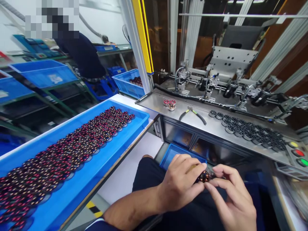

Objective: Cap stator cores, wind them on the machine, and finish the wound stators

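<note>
Above my lap, my left hand (184, 179) grips a small round motor stator (204, 176) with copper windings and a dark core. Its fingers cover much of the stator's left side. My right hand (232, 192) is closed at the right edge of the same stator, thumb and fingertips pinching there. Something dark shows between those fingertips, too small to make out. On the metal ledge beyond lie pliers (192, 115) with green-and-black handles, jaws pointing away. A few wound stators (171, 106) sit to the left of them.
A long blue tray (130, 136) full of red and copper stators stands at left. Rows of dark metal rings (250, 130) line the ledge before a machine (231, 73). Push buttons (298, 153) are at right. A person in dark clothing (83, 56) is behind, near blue bins (44, 73).
</note>
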`<state>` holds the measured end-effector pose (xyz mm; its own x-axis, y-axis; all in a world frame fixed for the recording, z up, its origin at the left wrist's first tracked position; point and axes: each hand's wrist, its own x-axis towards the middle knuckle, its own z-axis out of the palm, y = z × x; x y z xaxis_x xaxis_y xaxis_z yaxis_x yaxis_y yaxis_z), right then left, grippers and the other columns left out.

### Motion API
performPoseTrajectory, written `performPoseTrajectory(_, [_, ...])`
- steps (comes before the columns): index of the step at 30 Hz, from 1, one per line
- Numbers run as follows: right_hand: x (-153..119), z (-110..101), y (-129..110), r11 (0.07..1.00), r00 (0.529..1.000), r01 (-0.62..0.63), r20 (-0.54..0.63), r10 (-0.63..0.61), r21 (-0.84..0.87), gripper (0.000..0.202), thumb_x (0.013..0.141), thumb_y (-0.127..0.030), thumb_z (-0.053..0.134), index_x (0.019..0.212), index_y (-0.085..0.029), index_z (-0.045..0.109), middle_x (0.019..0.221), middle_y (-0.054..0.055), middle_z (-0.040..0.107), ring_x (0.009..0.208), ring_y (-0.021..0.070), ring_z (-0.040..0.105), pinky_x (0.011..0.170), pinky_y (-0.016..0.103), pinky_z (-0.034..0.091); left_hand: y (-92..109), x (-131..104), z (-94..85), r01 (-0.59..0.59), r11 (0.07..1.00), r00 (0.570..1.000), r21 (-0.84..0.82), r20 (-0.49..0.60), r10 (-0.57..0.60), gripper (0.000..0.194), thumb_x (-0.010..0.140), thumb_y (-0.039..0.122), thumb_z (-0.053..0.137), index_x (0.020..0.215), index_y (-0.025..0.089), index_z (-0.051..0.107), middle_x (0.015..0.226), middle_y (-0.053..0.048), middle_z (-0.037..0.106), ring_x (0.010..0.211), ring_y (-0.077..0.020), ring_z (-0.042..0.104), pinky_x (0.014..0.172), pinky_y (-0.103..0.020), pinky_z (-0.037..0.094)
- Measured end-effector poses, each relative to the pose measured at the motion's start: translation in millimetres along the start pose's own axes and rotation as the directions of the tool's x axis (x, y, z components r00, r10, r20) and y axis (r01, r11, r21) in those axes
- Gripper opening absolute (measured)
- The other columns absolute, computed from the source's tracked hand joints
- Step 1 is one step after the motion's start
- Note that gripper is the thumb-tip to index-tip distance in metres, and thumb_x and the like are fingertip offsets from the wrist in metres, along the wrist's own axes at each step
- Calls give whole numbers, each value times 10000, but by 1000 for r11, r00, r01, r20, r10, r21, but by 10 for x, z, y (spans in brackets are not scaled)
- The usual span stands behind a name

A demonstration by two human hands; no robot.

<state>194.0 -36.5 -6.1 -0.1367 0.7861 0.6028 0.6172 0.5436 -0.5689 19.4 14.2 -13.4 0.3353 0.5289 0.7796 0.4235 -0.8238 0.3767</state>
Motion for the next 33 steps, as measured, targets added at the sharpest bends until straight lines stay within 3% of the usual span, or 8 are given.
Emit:
performPoseTrajectory(10, [111, -80, 3, 999, 999, -5, 50, 3, 40, 112, 897, -89, 606, 860, -192, 587, 1083, 87, 586, 1009, 154, 609, 860, 249, 490, -13, 10, -82, 50, 999, 994, -7, 100, -49, 311, 811, 177, 688, 1114, 129, 635, 975, -90, 734, 825, -221, 635, 745, -376, 557])
performPoseTrajectory(15, [282, -229, -49, 1000, 990, 6, 141, -10, 28, 81, 907, -128, 630, 870, -198, 609, 826, 22, 657, 749, 120, 672, 698, 186, 544, -30, -12, -90, 151, 934, 985, -324, 134, -113, 342, 772, 109, 675, 1111, 132, 638, 1017, -116, 749, 888, -205, 708, 777, -307, 598])
performPoseTrajectory(19, [378, -328, -40, 983, 953, 180, 240, -184, 37, 204, 891, -52, 594, 1041, -177, 652, 852, 52, 689, 778, 153, 689, 694, 219, 582, -47, -2, -150, 260, 794, 961, -550, 224, -160, 389, 713, 99, 746, 1092, 119, 663, 1041, -157, 760, 876, -200, 743, 677, -219, 609])
performPoseTrajectory(23, [390, -435, -5, 963, 914, 268, 313, -259, 15, 262, 888, -14, 557, 1076, -170, 652, 844, 65, 689, 763, 150, 679, 651, 220, 577, -56, 24, -202, 223, 742, 968, -632, 232, -93, 381, 735, 125, 772, 1103, 126, 675, 1041, -170, 761, 919, -217, 749, 801, -267, 622])
performPoseTrajectory(26, [339, -476, -45, 971, 946, 227, 252, -202, -72, 140, 916, -137, 597, 1030, -179, 665, 976, 112, 695, 888, 184, 699, 740, 245, 601, -44, 22, -187, 181, 779, 978, -600, 196, -76, 352, 743, 132, 770, 1084, 136, 682, 1046, -170, 756, 947, -218, 746, 864, -287, 612])
performPoseTrajectory(29, [281, -422, -143, 981, 965, 166, 219, -141, -101, 106, 903, -307, 653, 928, -205, 658, 1205, 155, 650, 1089, 266, 667, 895, 358, 600, -14, 5, -144, 147, 835, 986, -530, 145, -82, 395, 734, 92, 744, 1117, 152, 668, 1074, -160, 745, 967, -212, 737, 865, -289, 612])
performPoseTrajectory(33, [232, -375, -157, 986, 953, 150, 275, -125, -71, 82, 911, -159, 587, 864, -213, 627, 1300, 137, 603, 1223, 243, 600, 993, 348, 556, 13, 12, -142, 143, 826, 987, -545, 140, -78, 400, 713, 39, 738, 1097, 133, 674, 1064, -168, 747, 971, -219, 736, 859, -287, 611])
